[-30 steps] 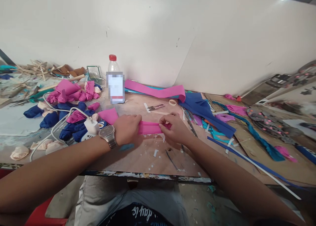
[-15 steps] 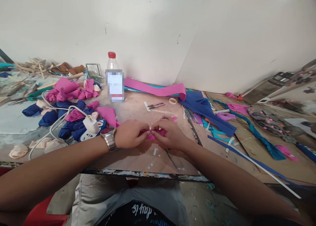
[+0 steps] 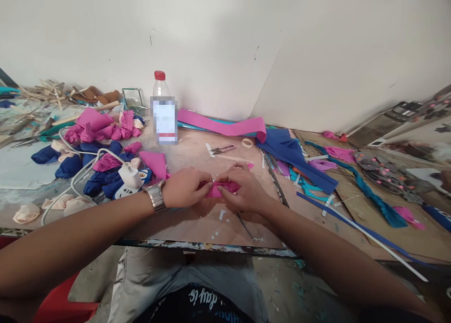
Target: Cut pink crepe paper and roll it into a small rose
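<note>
Head view: the left hand [image 3: 186, 187] and the right hand [image 3: 243, 187] meet almost thumb to thumb, each pinching the pink piece [image 3: 214, 192] between thumb and fingers. That piece is low over the surface [image 3: 190, 229], partly hidden by the fingers; whether it touches the surface I cannot tell. A metal-banded watch [image 3: 157, 197] circles the left wrist. On the near side of the hands lie small white scraps [image 3: 221, 215]. Beyond them are snips [image 3: 224, 149], with a pale ring [image 3: 247, 143] just to the right, and farther back a long pink strip [image 3: 225, 127] near the wall [image 3: 211, 41]. At that strip's left end stands a red-capped bottle [image 3: 160, 85], a phone [image 3: 166, 121] upright in front of it. To the left, a white plug [image 3: 129, 176] sits on a power strip [image 3: 123, 192], beside a heap of blue, pink and cream bundles [image 3: 70, 167]. Off to the right lie a blue cloth [image 3: 296, 158], a twisted teal strip [image 3: 369, 191] and a thin white stick [image 3: 377, 243].
</note>
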Demonstrator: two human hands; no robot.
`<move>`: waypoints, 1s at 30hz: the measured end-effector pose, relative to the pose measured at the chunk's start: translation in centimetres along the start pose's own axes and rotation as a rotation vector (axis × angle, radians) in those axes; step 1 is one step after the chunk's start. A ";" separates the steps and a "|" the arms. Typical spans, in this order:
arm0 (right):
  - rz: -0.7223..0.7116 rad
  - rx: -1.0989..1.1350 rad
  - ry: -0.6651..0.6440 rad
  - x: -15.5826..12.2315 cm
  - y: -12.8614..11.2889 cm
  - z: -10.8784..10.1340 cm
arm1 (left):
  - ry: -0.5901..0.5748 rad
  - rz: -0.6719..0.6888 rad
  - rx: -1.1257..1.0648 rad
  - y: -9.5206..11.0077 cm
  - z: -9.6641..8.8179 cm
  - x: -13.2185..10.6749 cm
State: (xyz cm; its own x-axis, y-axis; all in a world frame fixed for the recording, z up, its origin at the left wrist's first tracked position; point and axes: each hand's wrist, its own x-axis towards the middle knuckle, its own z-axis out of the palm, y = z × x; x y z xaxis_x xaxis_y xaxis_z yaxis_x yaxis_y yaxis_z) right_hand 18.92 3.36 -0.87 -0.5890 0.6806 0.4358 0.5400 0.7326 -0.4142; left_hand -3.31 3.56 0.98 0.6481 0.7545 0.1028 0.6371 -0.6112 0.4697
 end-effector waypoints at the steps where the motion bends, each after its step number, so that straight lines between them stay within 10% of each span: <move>1: -0.003 0.000 0.002 0.0 0.1 0.0 | 0.002 0.002 0.001 0.0 0.0 0.0; 30: -0.242 -0.250 0.097 0.3 -0.6 -0.5 | -0.062 -0.048 -0.318 -0.9 0.1 0.5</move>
State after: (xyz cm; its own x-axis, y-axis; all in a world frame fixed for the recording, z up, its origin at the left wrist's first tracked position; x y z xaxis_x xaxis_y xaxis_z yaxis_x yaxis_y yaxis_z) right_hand 18.71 3.07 -0.13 -0.6643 0.4762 0.5762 0.5294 0.8439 -0.0872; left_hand -3.53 4.49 0.53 0.6511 0.7586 0.0247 0.5114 -0.4625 0.7243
